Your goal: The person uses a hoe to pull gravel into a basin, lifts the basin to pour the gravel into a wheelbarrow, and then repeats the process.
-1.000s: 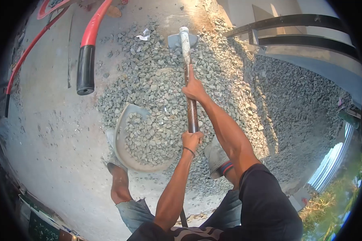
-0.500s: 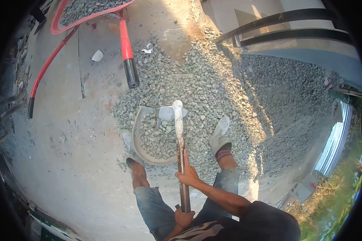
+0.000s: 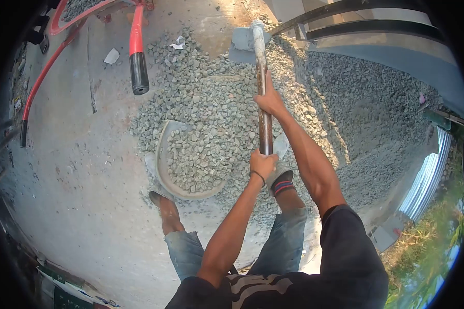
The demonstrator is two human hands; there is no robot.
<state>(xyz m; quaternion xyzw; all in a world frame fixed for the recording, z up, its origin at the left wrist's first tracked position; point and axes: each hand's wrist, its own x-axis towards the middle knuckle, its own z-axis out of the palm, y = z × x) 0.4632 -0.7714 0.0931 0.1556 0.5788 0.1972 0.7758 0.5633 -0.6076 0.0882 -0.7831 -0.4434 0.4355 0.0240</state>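
Observation:
Both my hands grip the long handle of a hoe (image 3: 264,123), stretched out in front of me. My left hand (image 3: 263,162) wraps the near end of the handle, a thin dark band on its wrist. Farther up the shaft, my right hand (image 3: 271,101) is closed round it. The hoe's grey blade (image 3: 242,45) is at the far edge of the gravel (image 3: 211,110). Between my feet and the heap lies a grey, dusty pan (image 3: 163,170) with a curved rim, filled with gravel; its right side is hidden by stones.
A red wheelbarrow (image 3: 137,31) loaded with gravel stands at the upper left, its black grip (image 3: 138,74) pointing toward me. Dark metal rails (image 3: 366,32) cross the upper right. A wide bed of finer gravel (image 3: 366,113) spreads right. Another person's foot (image 3: 44,44) shows at far left.
The hoe has moved away from me and slightly right, its blade going from over the pan to the gravel's far edge. Both hands have moved forward with it, still gripping the handle.

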